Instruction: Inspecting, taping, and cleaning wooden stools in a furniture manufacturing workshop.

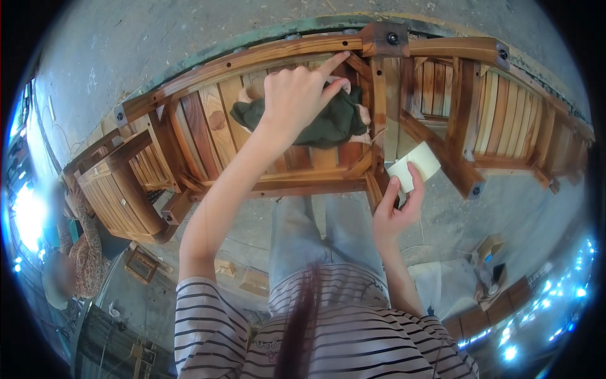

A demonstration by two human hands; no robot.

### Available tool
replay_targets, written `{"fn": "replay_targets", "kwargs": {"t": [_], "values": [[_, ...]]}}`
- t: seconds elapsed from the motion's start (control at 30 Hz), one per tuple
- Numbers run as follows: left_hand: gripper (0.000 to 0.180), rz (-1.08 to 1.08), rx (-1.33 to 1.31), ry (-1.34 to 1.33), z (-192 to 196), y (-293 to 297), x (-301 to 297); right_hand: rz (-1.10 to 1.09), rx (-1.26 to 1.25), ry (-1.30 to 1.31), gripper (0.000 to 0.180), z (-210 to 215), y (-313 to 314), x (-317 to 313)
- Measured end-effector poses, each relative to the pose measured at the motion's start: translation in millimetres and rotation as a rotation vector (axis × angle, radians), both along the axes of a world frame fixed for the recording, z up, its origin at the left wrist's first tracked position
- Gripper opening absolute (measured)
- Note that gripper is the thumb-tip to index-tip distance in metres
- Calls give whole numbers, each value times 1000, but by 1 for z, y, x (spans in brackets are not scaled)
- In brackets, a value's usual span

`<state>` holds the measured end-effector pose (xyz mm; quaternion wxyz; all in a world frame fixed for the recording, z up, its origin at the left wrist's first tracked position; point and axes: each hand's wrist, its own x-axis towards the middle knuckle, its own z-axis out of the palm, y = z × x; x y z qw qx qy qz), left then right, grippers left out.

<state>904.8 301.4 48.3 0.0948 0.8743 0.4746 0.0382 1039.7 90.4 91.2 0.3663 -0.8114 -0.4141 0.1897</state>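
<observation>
The dark green rag (328, 123) is pressed under the left hand (297, 95), forefinger stretched toward one o'clock, while the pale sanding block (413, 167) is pinched by the right hand (394, 215) at four o'clock.

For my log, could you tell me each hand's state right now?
Left hand: open, forefinger on the chair, over a green cloth.
Right hand: holding a white block.

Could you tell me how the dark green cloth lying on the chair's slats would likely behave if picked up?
The cloth looks floppy: it lies bunched and creased on the slats, so it would probably sag and drape from whatever point is pinched. It seems light for its size and unlikely to roll or break. On the smooth finished wood, a push from the left hand would likely slide or crumple it.
</observation>
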Motion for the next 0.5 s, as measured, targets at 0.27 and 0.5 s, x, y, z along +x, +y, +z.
{"fn": "replay_targets", "kwargs": {"t": [0.27, 0.5], "values": [[70, 180, -263, -46, 23, -32, -12, -16, 37, 14, 34, 0, 1, 1], [65, 126, -296, -246, -5, -75, -22, -10, 103, 34, 34, -5, -1, 0]]}}
